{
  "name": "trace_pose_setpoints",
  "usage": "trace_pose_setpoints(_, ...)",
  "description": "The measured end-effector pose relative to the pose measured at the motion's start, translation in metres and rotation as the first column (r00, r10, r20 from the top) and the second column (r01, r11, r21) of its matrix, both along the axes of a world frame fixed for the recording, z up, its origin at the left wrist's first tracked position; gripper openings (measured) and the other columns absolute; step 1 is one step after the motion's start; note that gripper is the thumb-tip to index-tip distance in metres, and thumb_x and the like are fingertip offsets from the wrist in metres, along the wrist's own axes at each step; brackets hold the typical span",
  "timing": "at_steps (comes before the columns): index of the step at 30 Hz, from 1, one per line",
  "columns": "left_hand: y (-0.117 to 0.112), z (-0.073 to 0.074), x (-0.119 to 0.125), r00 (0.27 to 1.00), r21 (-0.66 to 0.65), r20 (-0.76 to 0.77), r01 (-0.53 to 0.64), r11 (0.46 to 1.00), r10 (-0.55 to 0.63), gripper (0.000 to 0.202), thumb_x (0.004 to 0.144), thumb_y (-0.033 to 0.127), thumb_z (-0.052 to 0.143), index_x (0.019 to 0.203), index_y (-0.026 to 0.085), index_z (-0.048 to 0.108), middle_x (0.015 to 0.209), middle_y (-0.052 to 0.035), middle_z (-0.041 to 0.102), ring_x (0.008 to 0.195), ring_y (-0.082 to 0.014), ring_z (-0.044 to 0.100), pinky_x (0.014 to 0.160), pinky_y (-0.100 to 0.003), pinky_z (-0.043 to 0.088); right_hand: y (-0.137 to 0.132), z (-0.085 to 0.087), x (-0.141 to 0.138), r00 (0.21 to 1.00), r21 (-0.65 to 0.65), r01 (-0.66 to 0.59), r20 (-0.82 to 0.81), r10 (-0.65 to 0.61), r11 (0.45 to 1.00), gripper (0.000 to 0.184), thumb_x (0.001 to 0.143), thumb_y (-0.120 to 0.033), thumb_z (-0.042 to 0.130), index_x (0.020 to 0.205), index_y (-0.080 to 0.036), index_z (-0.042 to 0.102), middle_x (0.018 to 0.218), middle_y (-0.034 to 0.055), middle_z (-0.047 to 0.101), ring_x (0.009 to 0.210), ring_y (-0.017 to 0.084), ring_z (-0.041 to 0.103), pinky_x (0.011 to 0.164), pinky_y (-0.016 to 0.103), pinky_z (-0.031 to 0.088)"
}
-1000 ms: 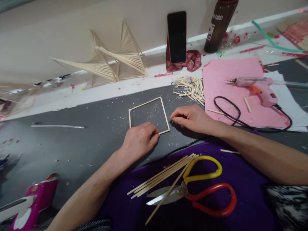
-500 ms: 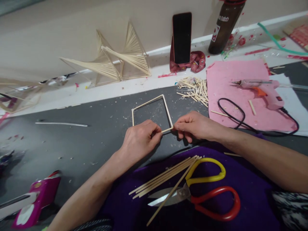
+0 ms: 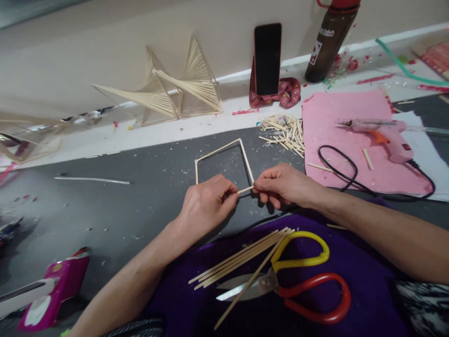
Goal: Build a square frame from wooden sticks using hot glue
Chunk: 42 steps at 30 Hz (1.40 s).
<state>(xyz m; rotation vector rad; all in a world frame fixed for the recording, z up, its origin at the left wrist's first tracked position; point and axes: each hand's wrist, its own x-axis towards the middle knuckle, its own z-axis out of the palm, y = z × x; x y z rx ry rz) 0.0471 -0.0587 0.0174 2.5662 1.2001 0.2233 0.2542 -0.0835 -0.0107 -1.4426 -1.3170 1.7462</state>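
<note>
A four-sided frame of thin wooden sticks (image 3: 247, 161) rests on the grey tabletop. My left hand (image 3: 209, 199) pinches its near stick between thumb and fingers and covers the near left corner. At the near right corner, my right hand (image 3: 280, 186) has thumb and forefinger pressed together on the joint. Closer to me, several loose wooden sticks (image 3: 242, 256) lie on purple cloth (image 3: 365, 257). One stick crosses the blades of the scissors (image 3: 312, 276), which have one yellow and one red handle.
A pink glue gun (image 3: 382, 133) with a black cord lies on a pink sheet (image 3: 315, 110) at right. Short stick pieces (image 3: 286, 133) are heaped beside it. Behind stand a phone (image 3: 267, 58), a bottle (image 3: 329, 42) and stick models (image 3: 154, 96). A clear glue stick (image 3: 91, 179) lies left.
The view has shifted slightly. My right thumb and forefinger have closed in on the frame's near right corner; my left hand keeps its pinch.
</note>
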Motion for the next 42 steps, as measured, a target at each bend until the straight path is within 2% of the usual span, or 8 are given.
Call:
trace_pose_setpoints(4,0.003,0.001,-0.001,1.0,0.015,-0.007,-0.018,1.0,0.019,0.016,0.084,0.027,0.051,0.081,0.018,0.064,0.078,-0.0009,0.064,0.067,-0.0108,0.055,0.059,-0.022,0.036,0.001,0.004,0.006,0.99,0.084,-0.073,0.127,0.062,0.994,0.036,0.087,-0.044,0.045,0.08,-0.015,0.065,0.052,-0.0009,0.061,0.033,0.007,0.049,0.033,0.018,0.03)
trace_pose_setpoints(7,0.005,0.001,-0.002,0.999,0.015,-0.017,-0.029,0.999,0.03,0.016,0.084,0.027,0.051,0.082,0.019,0.064,0.079,-0.001,0.065,0.068,-0.0112,0.056,0.059,-0.023,0.037,0.003,0.01,0.013,0.967,0.183,-0.09,0.25,0.042,0.979,0.046,0.087,-0.051,0.04,0.072,-0.015,0.065,0.048,-0.0013,0.057,0.032,0.006,0.046,0.035,0.019,0.032)
trace_pose_setpoints(13,0.007,-0.002,-0.004,0.999,0.028,-0.029,-0.029,0.999,0.029,0.017,0.084,0.028,0.049,0.083,0.019,0.064,0.081,-0.0012,0.065,0.069,-0.0115,0.056,0.06,-0.023,0.038,0.005,0.013,0.016,0.936,0.339,-0.061,0.345,-0.064,0.939,0.019,0.08,-0.032,0.053,0.076,-0.018,0.064,0.06,-0.0028,0.061,0.04,0.005,0.048,0.041,0.018,0.035)
trace_pose_setpoints(16,0.007,-0.002,-0.004,0.999,0.026,-0.048,-0.02,0.999,0.022,0.018,0.085,0.029,0.048,0.083,0.019,0.064,0.081,-0.0008,0.064,0.068,-0.0113,0.056,0.059,-0.023,0.037,0.005,0.009,0.015,0.926,0.387,-0.105,0.374,-0.052,0.916,0.017,0.081,-0.028,0.051,0.079,-0.018,0.064,0.061,-0.003,0.061,0.045,0.006,0.05,0.045,0.019,0.035)
trace_pose_setpoints(22,0.004,-0.002,-0.002,0.993,0.009,-0.12,0.013,1.0,-0.012,0.02,0.086,0.029,0.046,0.086,0.021,0.064,0.086,-0.0006,0.065,0.069,-0.0114,0.057,0.058,-0.023,0.036,0.004,0.0,0.013,0.845,0.558,-0.308,0.532,-0.048,0.771,0.009,0.077,-0.026,0.059,0.072,-0.018,0.061,0.066,-0.0026,0.061,0.059,0.009,0.052,0.056,0.021,0.033)
trace_pose_setpoints(25,0.004,-0.003,-0.002,0.99,0.011,-0.139,0.033,0.999,-0.032,0.021,0.087,0.028,0.044,0.086,0.021,0.064,0.086,-0.0011,0.065,0.068,-0.0113,0.057,0.056,-0.023,0.035,0.002,-0.006,0.011,0.808,0.6,-0.404,0.588,-0.039,0.69,0.008,0.08,-0.025,0.058,0.084,-0.019,0.061,0.077,-0.0004,0.063,0.068,0.011,0.054,0.06,0.022,0.033)
trace_pose_setpoints(30,0.002,-0.005,-0.001,0.983,0.026,-0.173,0.072,0.997,-0.067,0.022,0.088,0.027,0.042,0.085,0.021,0.064,0.085,-0.0013,0.064,0.069,-0.0124,0.057,0.055,-0.024,0.033,-0.002,-0.014,0.01,0.739,0.632,-0.541,0.672,-0.044,0.555,0.019,0.089,-0.028,0.047,0.1,-0.021,0.061,0.093,0.0034,0.062,0.077,0.012,0.056,0.061,0.022,0.033)
trace_pose_setpoints(42,-0.001,-0.003,0.0,0.974,0.042,-0.206,0.107,0.993,-0.096,0.022,0.087,0.027,0.042,0.084,0.02,0.063,0.083,-0.0016,0.062,0.071,-0.015,0.058,0.052,-0.025,0.033,-0.005,-0.022,0.01,0.657,0.619,-0.659,0.75,-0.075,0.427,0.028,0.095,-0.029,0.038,0.102,-0.021,0.064,0.09,0.0039,0.061,0.077,0.011,0.057,0.057,0.023,0.033)
